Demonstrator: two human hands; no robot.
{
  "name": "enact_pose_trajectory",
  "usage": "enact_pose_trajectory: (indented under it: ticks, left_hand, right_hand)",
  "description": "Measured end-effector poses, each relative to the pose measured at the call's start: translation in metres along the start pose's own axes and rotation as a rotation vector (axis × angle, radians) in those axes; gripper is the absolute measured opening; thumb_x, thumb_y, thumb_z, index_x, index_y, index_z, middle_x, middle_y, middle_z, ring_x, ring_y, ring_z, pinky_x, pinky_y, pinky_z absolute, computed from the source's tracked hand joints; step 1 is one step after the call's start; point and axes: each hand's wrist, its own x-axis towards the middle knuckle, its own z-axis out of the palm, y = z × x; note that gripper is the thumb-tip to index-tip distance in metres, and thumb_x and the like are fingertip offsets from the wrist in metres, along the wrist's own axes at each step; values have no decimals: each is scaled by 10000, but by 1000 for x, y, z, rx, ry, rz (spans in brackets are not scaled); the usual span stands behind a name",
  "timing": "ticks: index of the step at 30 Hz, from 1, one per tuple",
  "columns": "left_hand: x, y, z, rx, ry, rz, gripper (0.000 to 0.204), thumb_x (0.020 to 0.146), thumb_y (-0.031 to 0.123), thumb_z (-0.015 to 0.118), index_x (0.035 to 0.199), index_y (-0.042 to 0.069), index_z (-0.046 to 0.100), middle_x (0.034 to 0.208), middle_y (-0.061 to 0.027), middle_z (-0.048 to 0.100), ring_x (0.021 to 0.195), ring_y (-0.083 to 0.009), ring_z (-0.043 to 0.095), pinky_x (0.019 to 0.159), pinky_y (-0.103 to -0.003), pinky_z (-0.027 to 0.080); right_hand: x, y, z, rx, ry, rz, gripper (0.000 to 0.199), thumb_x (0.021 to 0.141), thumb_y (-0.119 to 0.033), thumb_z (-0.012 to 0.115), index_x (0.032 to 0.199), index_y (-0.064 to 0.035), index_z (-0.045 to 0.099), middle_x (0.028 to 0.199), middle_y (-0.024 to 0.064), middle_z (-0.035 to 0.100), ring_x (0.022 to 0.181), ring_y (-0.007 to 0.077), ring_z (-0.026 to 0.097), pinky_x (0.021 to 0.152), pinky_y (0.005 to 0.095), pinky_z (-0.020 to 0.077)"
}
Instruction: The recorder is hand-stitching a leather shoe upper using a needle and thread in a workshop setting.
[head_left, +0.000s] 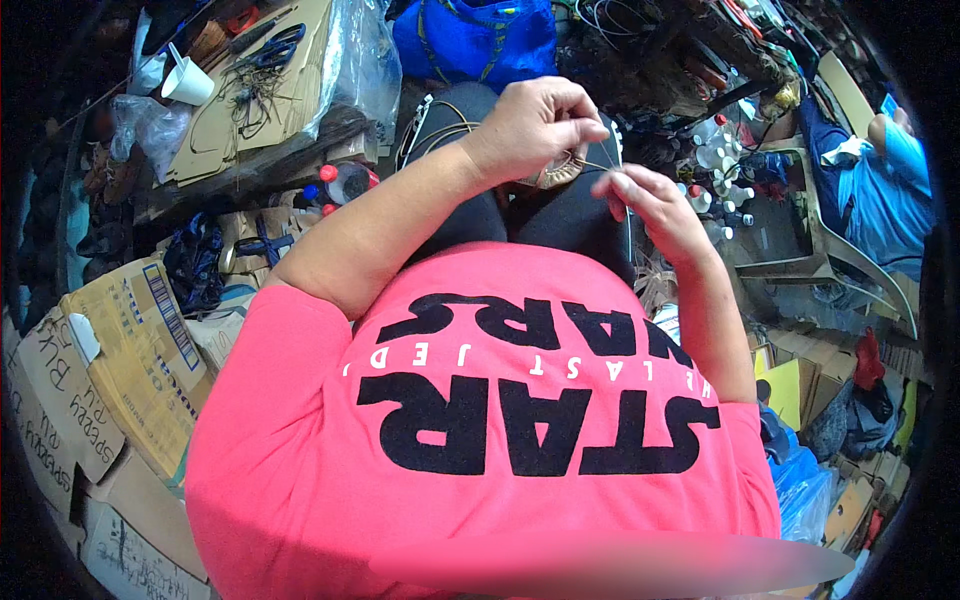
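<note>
Here, I am pinching the small tan woven piece [560,170] steady in my left hand [530,125] while my right hand [650,205] is drawing its thin strand [597,166] taut.

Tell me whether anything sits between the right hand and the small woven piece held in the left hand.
Nothing visible does. The left hand grips the small woven piece over the knees, and the right hand pinches a thin strand running straight from it. Only open space over the dark trousers lies between them.
</note>
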Motion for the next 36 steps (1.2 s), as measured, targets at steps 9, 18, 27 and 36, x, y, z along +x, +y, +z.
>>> enact_pose_trajectory:
  ticks: [9, 18, 27, 36]
  left_hand:
    - [-1, -13, 1, 129, 30, 27, 119, 851, 124, 652, 832, 9, 629, 781, 1, 610, 718, -47, 541, 657, -210, 451]
    - [28, -53, -17, 211, -19, 53, 219, 857, 114, 626, 1058, 28, 649, 991, -54, 655, 889, -128, 612, 803, -260, 489]
    - [54, -54, -16, 467, -366, -97, 306, 767, 160, 712, 1038, 49, 622, 908, -80, 670, 832, -139, 625, 784, -282, 491]
    - [58, -66, -27, 171, -596, -254, 303, 808, 71, 638, 1107, 23, 643, 944, -39, 676, 840, -103, 604, 805, -262, 483]
  right_hand:
    - [-12, -11, -11, -284, 344, -127, 307, 820, -104, 668, 1116, -40, 618, 1174, 93, 566, 975, 136, 586, 784, 248, 479]
    - [19, 9, -16, -456, 399, -200, 150, 813, -41, 653, 948, -81, 706, 809, 32, 589, 739, 120, 586, 685, 239, 472]
    - [28, 6, -8, -786, 288, -93, 180, 784, -148, 666, 957, -125, 712, 749, 102, 568, 703, 244, 604, 647, 326, 467]
    - [33, 1, -5, -902, 272, -64, 178, 784, -173, 644, 939, -120, 714, 812, 131, 620, 777, 288, 631, 707, 355, 492]
